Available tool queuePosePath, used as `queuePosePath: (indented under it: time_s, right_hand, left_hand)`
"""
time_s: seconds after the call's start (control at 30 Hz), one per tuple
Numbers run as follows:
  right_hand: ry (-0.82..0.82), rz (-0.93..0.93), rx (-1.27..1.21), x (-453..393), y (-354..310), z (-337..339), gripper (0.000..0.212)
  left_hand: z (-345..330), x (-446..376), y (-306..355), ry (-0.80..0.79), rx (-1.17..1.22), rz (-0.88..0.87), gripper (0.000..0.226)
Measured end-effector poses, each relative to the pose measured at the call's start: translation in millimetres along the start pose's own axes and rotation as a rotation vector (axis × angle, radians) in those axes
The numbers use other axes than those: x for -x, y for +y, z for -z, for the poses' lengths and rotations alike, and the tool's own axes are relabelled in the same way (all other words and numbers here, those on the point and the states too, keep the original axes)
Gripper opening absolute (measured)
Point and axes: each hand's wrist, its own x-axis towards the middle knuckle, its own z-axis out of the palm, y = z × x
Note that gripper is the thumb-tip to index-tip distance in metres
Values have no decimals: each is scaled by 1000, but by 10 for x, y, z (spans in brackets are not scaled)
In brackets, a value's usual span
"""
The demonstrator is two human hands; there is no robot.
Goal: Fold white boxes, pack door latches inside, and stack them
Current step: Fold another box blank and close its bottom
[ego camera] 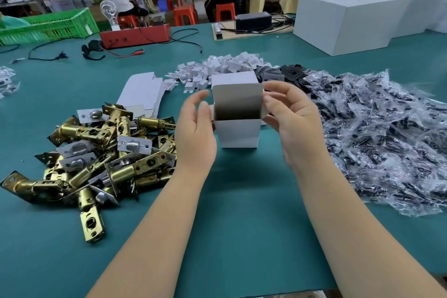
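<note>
A small white box (238, 128) stands upright on the green counter (242, 225) between both hands, its top open and its lid flap raised. The right hand (294, 123) pinches the box's right edge and side flap; the left hand (196, 133), fingers loosely straight, touches its left side. Brass door latches (101, 152) lie heaped to the left, bagged black parts (387, 140) to the right.
</note>
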Motion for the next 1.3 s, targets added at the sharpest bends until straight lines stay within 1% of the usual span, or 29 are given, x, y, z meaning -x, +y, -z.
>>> queuePosePath:
  time_s: [0.03,0.13,0.23,0.3,0.37,0.47,0.57,0.63,0.7,0.77,0.83,0.9,0.93,0.97,1.03,1.07,1.13,1.2,1.3]
  right_hand:
    - [6,-18,-23,-12,3,7,29]
    - [41,-55,-65,-32,41,2,30]
    - [30,-44,19,-11,95,-45,36]
    - [18,-44,60,9,108,-72,42]
    - [17,-13,77,33,93,-77,45]
    - [-19,64,87,79,29,-81,41]
    - [-54,53,104,93,-31,-84,44]
    - [-74,52,123,93,-62,-75,49]
    - [-101,70,159,108,-68,-74,52]
    - [-171,84,200,139,-45,-83,54]
    - [-251,65,252,142,-4,-80,52]
    - [-313,37,369,123,31,-70,48]
    - [-327,33,440,114,35,-72,49]
    - [-330,34,511,109,37,-81,55]
    - [-317,20,616,100,50,-96,66]
    - [-295,13,650,98,61,-99,67]
    - [-248,34,747,99,65,-99,59]
    - [-236,73,811,97,60,-100,47]
    - [-247,49,742,124,62,-117,34]
  left_hand:
    - [6,-18,-15,11,11,30,23]
    - [-18,-32,-54,0,6,67,37]
    - [-74,24,-104,-58,-6,108,35]
    - [-85,38,-110,-69,-26,121,35]
    - [-85,39,-95,-54,-18,97,32]
    - [-69,59,-25,29,-15,39,24]
    - [-52,90,36,71,29,11,23]
    - [-51,111,59,62,37,-17,28]
    - [-56,141,55,34,18,-96,36]
    - [-60,173,31,-9,-43,-190,43]
    - [-61,170,4,-28,-69,-219,45]
    - [-55,152,-7,-18,-37,-194,36]
    - [-60,145,3,-19,-12,-162,33]
    - [-67,139,7,-26,11,-121,34]
    - [-78,126,-14,-18,-4,-48,46]
    - [-82,119,-33,-7,-33,-22,55]
    - [-92,117,-56,0,-74,-6,63]
    - [-105,130,-66,3,-105,-29,63]
    - [-103,135,-58,-12,-96,-37,54]
